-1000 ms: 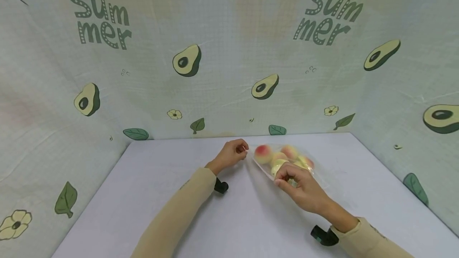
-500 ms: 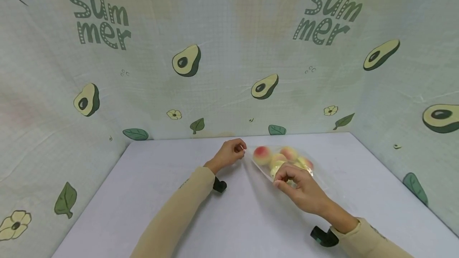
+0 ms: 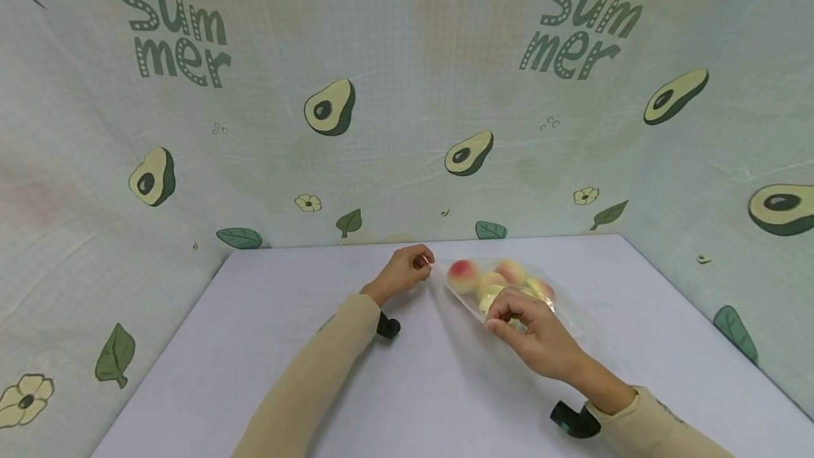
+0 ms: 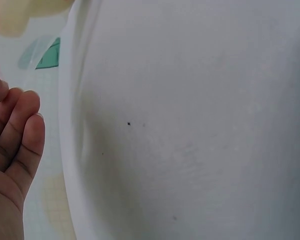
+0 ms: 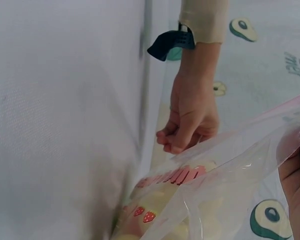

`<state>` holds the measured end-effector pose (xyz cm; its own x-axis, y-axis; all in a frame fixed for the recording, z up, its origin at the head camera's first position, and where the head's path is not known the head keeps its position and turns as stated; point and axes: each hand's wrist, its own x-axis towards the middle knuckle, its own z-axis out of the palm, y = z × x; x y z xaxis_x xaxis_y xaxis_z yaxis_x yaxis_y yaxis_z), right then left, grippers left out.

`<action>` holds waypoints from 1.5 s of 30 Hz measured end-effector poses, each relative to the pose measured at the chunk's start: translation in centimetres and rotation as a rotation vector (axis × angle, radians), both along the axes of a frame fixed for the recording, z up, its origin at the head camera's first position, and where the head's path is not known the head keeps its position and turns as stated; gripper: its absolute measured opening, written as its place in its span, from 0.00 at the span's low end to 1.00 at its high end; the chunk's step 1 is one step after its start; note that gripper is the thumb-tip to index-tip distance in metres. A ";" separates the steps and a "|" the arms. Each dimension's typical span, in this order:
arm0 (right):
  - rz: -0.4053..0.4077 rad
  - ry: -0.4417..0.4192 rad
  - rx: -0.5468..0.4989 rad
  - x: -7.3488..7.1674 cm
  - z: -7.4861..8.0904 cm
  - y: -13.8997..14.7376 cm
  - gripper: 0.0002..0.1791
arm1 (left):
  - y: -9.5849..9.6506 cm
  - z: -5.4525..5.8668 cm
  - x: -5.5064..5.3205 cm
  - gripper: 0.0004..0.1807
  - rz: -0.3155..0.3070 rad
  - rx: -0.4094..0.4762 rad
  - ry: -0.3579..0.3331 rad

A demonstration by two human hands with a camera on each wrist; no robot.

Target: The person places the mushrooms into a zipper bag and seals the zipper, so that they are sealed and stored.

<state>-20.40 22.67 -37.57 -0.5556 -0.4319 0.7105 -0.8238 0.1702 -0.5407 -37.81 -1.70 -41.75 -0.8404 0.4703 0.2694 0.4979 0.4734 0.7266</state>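
Observation:
A clear plastic bag (image 5: 230, 165) with printed strawberries and pink lettering lies on its side toward the back right of the table. Several peaches (image 3: 464, 274), yellow with red blush, show through the film. At the far end of the bag's edge, my left hand (image 3: 402, 271) pinches a corner between thumb and fingertips. My right hand (image 3: 537, 334) pinches the near end of the same edge, thumb against curled fingers, and hides some of the fruit in the head view. Between the two hands the edge runs stretched almost straight. The left wrist view shows my left fingers (image 4: 27, 115) up close.
The white table (image 3: 286, 359) ends at a cloth backdrop (image 3: 394, 182) printed with avocados, leaves and "summer". The cloth also rises along both sides. A black wrist mount (image 3: 575, 419) sits under my right sleeve, another (image 3: 388, 327) under the left.
My left hand has drifted slightly left, and the bag's far end with its peaches has shifted a little the same way. My right hand has stayed nearly still.

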 end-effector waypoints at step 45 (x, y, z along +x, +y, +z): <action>-0.084 -0.115 0.032 0.5 0.4 -0.3 0.10 | -0.4 -0.6 0.1 0.08 0.045 -0.016 -0.033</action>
